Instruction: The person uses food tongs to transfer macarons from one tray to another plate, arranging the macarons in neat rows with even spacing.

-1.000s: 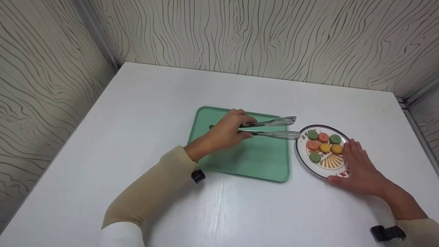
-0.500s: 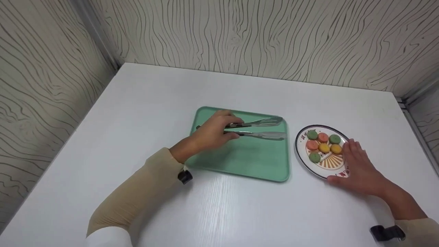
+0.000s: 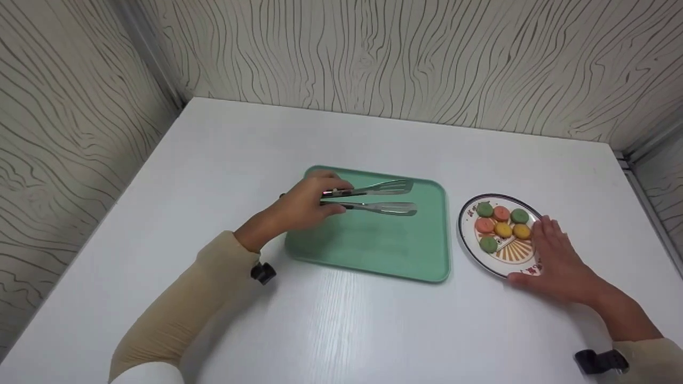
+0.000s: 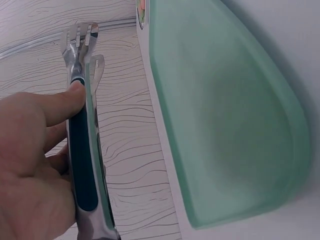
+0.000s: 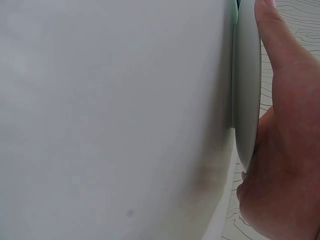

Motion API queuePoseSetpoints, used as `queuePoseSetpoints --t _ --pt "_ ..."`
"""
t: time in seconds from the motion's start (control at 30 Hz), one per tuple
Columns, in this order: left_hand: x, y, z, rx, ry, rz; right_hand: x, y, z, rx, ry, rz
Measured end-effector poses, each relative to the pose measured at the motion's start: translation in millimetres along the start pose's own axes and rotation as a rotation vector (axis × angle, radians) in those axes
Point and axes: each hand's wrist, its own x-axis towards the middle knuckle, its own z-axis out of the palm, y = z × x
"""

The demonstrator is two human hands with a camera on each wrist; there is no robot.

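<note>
Above the green tray (image 3: 395,245), my left hand (image 3: 304,205) holds metal food tongs (image 3: 392,208), thumb on one arm and fingers on the other. The tongs' slotted ends point right, spread apart with nothing between them. In the left wrist view a dark inlay shows on the handle of the tongs (image 4: 84,150). My right hand (image 3: 565,266) rests at the right rim of a white, dark-edged plate (image 3: 471,248), fingers straight and thumb on the near rim. Green macarons (image 3: 488,245), pink macarons (image 3: 484,225) and yellow macarons (image 3: 503,230) lie on the plate.
Tray and plate stand side by side on a white table (image 3: 331,325), a narrow gap between them. A wood-patterned wall (image 3: 368,58) rises behind the table's far edge, and another panel (image 3: 64,138) stands along the left.
My left hand has moved left with the tongs, drawing their tips from beside the plate back over the tray. The right hand and the plate have stayed where they were.
</note>
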Motion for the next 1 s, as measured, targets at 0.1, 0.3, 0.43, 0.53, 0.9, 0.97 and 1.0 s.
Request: queuePoseSetpoints --t 0.1,0.3,0.43,0.53,0.9,0.97,1.0 --pt "-5.8 -4.8 -4.4 -0.009 0.012 -0.02 -0.1 0.2 0.6 -0.001 0.004 0.0" --pt "-15.9 -12.4 -12.3 -0.009 0.025 -0.061 -0.1 1.0 0.6 -0.011 0.002 -0.003" --pt "-21.7 -16.3 -16.8 -0.003 0.036 -0.076 0.1 1.1 0.2 -0.015 -0.002 -0.002" --pt "-26.6 -17.6 -20.2 -0.013 0.042 -0.086 0.0 1.9 0.4 -0.014 0.001 -0.008" --pt "-46.4 -30.7 -29.7 -0.004 0.082 -0.127 -0.8 5.9 3.5 -0.015 0.024 -0.031" --pt "-50.5 -33.4 -31.4 -0.003 0.097 -0.136 -0.9 6.2 4.0 -0.016 0.024 -0.029" --pt "-52.5 -35.0 -32.2 -0.001 0.105 -0.139 -1.0 6.5 4.0 -0.017 0.025 -0.029"
